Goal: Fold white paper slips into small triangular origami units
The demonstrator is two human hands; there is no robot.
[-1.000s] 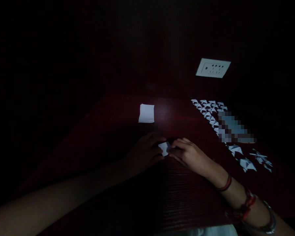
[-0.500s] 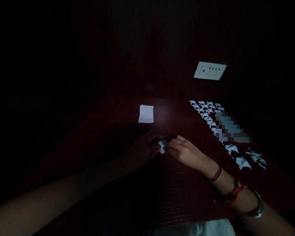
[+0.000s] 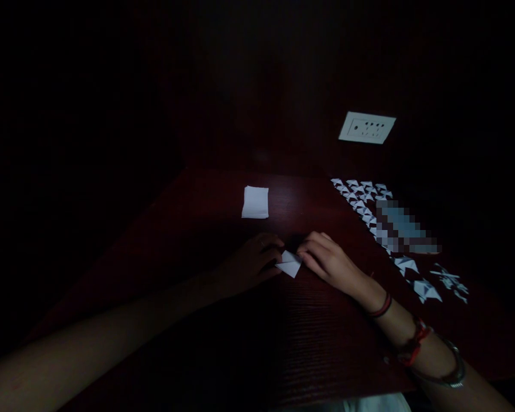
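Note:
A small folded piece of white paper point(image 3: 290, 265) lies between my hands, low over the dark red table. My left hand point(image 3: 257, 256) pinches its left corner with thumb and fingers; that hand is in deep shadow. On the other side, the fingers of my right hand point(image 3: 326, 257) are closed on the paper's right corner. A crease runs across the paper and one flap lies over the rest. Beyond the hands sits a stack of square white paper sheets point(image 3: 255, 202).
Rows of folded white paper pieces point(image 3: 360, 205) line the right side of the table point(image 3: 300, 200). Beside them is a blurred-out flat object point(image 3: 405, 226). Thin white paper strips point(image 3: 450, 280) lie nearer me. A socket plate point(image 3: 367, 127) is on the back wall.
The paper has turned and now shows a wider, triangular folded face between my hands. My right hand has shifted slightly, its fingers now at the paper's right corner.

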